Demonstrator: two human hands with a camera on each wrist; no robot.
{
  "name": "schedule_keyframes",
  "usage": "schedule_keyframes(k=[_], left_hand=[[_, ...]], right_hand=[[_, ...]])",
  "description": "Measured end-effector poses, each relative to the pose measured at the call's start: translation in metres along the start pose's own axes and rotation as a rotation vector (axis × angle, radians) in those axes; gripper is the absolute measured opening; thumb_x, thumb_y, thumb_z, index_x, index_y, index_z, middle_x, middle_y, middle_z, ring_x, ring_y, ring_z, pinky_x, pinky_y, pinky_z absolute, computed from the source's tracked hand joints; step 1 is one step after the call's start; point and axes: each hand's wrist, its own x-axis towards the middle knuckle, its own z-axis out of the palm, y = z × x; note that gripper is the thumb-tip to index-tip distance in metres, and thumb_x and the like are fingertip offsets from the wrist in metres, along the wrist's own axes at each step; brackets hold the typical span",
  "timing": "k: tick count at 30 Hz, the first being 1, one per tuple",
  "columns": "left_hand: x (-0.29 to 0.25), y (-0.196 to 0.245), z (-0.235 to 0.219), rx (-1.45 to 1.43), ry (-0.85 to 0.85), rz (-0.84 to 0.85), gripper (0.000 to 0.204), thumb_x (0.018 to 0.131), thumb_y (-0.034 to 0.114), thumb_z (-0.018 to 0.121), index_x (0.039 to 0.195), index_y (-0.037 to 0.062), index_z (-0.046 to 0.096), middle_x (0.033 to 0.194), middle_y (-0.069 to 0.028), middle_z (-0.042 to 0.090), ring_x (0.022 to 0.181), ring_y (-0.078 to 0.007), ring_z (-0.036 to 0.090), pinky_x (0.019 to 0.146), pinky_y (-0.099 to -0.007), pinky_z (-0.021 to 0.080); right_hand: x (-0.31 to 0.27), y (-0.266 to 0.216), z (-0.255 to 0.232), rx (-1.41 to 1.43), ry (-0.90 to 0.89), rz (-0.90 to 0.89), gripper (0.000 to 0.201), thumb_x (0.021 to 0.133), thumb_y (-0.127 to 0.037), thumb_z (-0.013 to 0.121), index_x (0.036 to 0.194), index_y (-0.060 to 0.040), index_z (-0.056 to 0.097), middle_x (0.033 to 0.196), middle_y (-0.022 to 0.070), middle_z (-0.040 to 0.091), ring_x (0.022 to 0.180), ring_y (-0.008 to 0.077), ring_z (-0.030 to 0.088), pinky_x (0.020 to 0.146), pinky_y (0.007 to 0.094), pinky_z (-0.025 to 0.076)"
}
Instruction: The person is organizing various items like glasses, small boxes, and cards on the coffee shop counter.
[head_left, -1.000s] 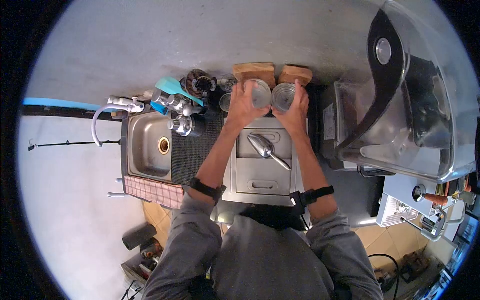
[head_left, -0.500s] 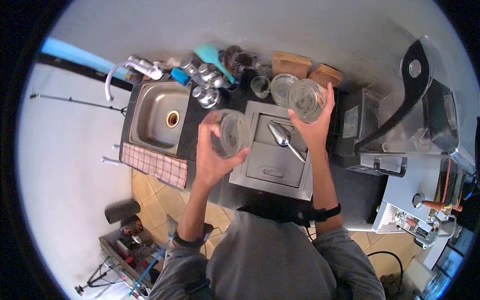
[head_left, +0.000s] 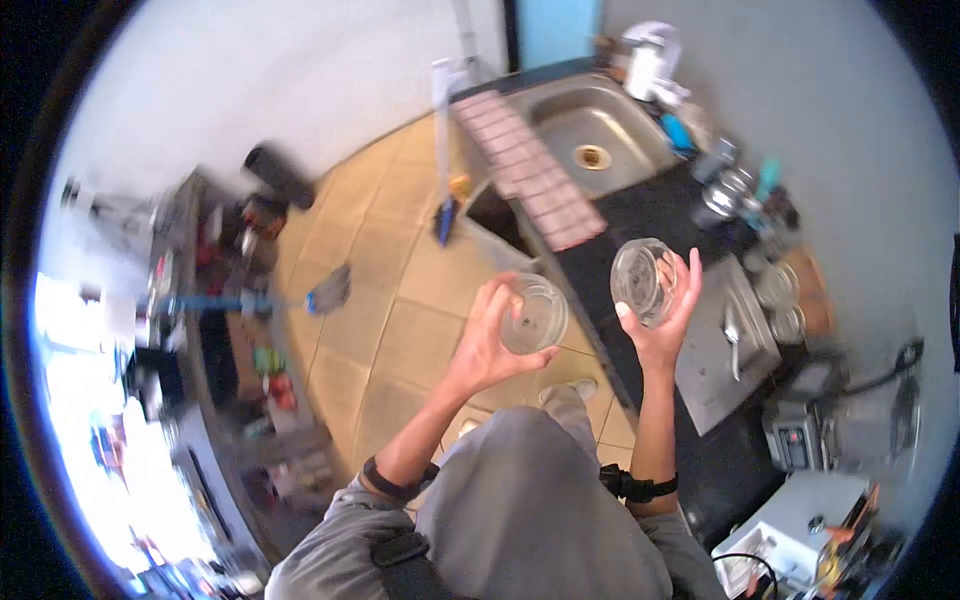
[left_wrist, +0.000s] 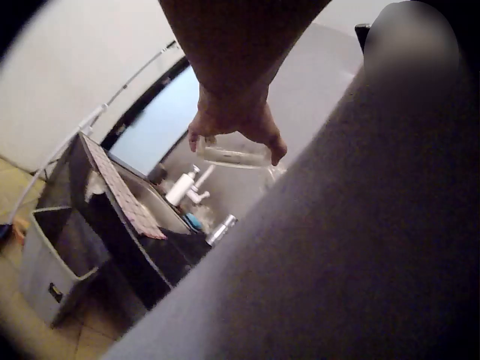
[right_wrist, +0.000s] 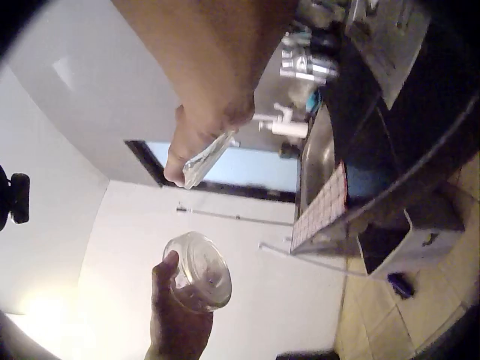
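My left hand grips a clear round glass, its thumb and fingers spread around the sides, over the tiled floor. My right hand holds a second clear glass the same way, near the edge of the black counter. In the right wrist view the left hand's glass is tilted with its round end showing, while the right hand has its glass edge-on. The left wrist view shows the left hand around its glass.
A sink with a checked cloth lies ahead. A metal scoop rests on the steel lid at right, near more glasses. A grey bin stands below the counter. Cluttered shelves line the left side.
Both hands have lifted the two glasses away from the wall side of the counter. The view has swung left, so the floor and left shelves show and the counter sits at the right.
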Motion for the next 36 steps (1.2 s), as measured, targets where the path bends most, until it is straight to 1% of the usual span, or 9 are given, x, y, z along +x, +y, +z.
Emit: schedule_keyframes(k=[3, 6, 8, 14, 16, 20, 24, 33, 36], left_hand=[[-0.115, -0.041, -0.103, 0.065, 0.153, -0.087, 0.061, 0.061, 0.031, 0.088, 0.092, 0.0068, 0.042, 0.132, -0.0256, 0.046, 0.127, -0.0411, 0.043, 0.105, -0.0486, 0.038], [-0.253, -0.064, -0.189, 0.179, 0.336, -0.193, 0.062, 0.061, 0.033, 0.088, 0.093, 0.0065, 0.042, 0.131, -0.0266, 0.047, 0.127, -0.041, 0.043, 0.106, -0.0471, 0.037], [-0.335, -0.069, -0.234, 0.189, 0.445, -0.269, 0.062, 0.063, 0.035, 0.087, 0.094, 0.0052, 0.043, 0.131, -0.0273, 0.045, 0.128, -0.0422, 0.042, 0.107, -0.0471, 0.037], [-0.513, -0.099, -0.292, 0.292, 0.824, -0.576, 0.061, 0.064, 0.035, 0.086, 0.094, 0.0021, 0.044, 0.126, -0.0237, 0.048, 0.124, -0.0406, 0.044, 0.106, -0.0458, 0.038], [-0.559, -0.112, -0.3, 0.364, 0.916, -0.706, 0.074, 0.063, 0.034, 0.086, 0.116, -0.0014, 0.049, 0.12, -0.0172, 0.05, 0.12, -0.0338, 0.047, 0.105, -0.0428, 0.039], [-0.617, -0.137, -0.314, 0.379, 1.071, -0.889, 0.079, 0.062, 0.034, 0.087, 0.121, -0.0012, 0.048, 0.113, -0.0141, 0.053, 0.115, -0.0288, 0.051, 0.101, -0.0408, 0.041], [-0.641, -0.161, -0.355, 0.386, 1.128, -0.977, 0.076, 0.062, 0.034, 0.087, 0.116, -0.0003, 0.048, 0.113, -0.0139, 0.054, 0.11, -0.0291, 0.052, 0.098, -0.0414, 0.043], [-0.658, -0.254, -0.529, 0.435, 1.173, -1.051, 0.064, 0.064, 0.035, 0.087, 0.099, 0.0044, 0.043, 0.107, -0.0133, 0.052, 0.108, -0.029, 0.051, 0.098, -0.042, 0.043], [-0.672, -0.278, -0.579, 0.532, 1.259, -1.012, 0.06, 0.062, 0.031, 0.086, 0.093, 0.0054, 0.041, 0.095, -0.0121, 0.046, 0.098, -0.0323, 0.048, 0.091, -0.0423, 0.04]], right_hand=[[-0.087, -0.03, 0.118, 0.038, -0.17, -0.018, 0.113, 0.067, -0.035, 0.084, 0.153, -0.0061, 0.017, 0.141, 0.0179, 0.043, 0.126, 0.0313, 0.046, 0.109, 0.0443, 0.032], [-0.182, -0.051, 0.216, 0.213, -0.401, 0.03, 0.117, 0.062, -0.028, 0.087, 0.153, -0.0051, 0.016, 0.14, 0.0199, 0.041, 0.127, 0.0332, 0.044, 0.111, 0.0469, 0.031], [-0.239, -0.08, 0.271, 0.255, -0.539, 0.042, 0.114, 0.065, -0.025, 0.086, 0.153, -0.0056, 0.016, 0.139, 0.0193, 0.042, 0.128, 0.0331, 0.043, 0.111, 0.0465, 0.032], [-0.347, -0.109, 0.389, 0.354, -0.884, 0.129, 0.112, 0.066, -0.022, 0.084, 0.153, -0.0059, 0.017, 0.139, 0.0184, 0.04, 0.127, 0.0322, 0.043, 0.111, 0.0453, 0.033], [-0.374, -0.11, 0.424, 0.387, -1.005, 0.149, 0.112, 0.065, -0.02, 0.084, 0.153, -0.006, 0.017, 0.139, 0.0175, 0.039, 0.126, 0.0307, 0.042, 0.111, 0.0442, 0.033], [-0.417, -0.107, 0.489, 0.439, -1.182, 0.215, 0.111, 0.064, -0.017, 0.083, 0.153, -0.0059, 0.017, 0.139, 0.0173, 0.037, 0.126, 0.0292, 0.042, 0.111, 0.0421, 0.033], [-0.45, -0.095, 0.567, 0.447, -1.298, 0.285, 0.11, 0.064, -0.012, 0.082, 0.153, -0.0055, 0.017, 0.14, 0.0185, 0.038, 0.128, 0.0301, 0.042, 0.112, 0.0419, 0.033], [-0.488, -0.09, 0.753, 0.392, -1.535, 0.385, 0.111, 0.064, -0.01, 0.084, 0.154, -0.0084, 0.018, 0.143, 0.0214, 0.037, 0.129, 0.0307, 0.043, 0.113, 0.0427, 0.033], [-0.505, -0.099, 0.819, 0.321, -1.618, 0.361, 0.11, 0.066, -0.009, 0.084, 0.154, -0.0094, 0.019, 0.142, 0.0209, 0.039, 0.129, 0.0309, 0.043, 0.112, 0.0424, 0.034]])
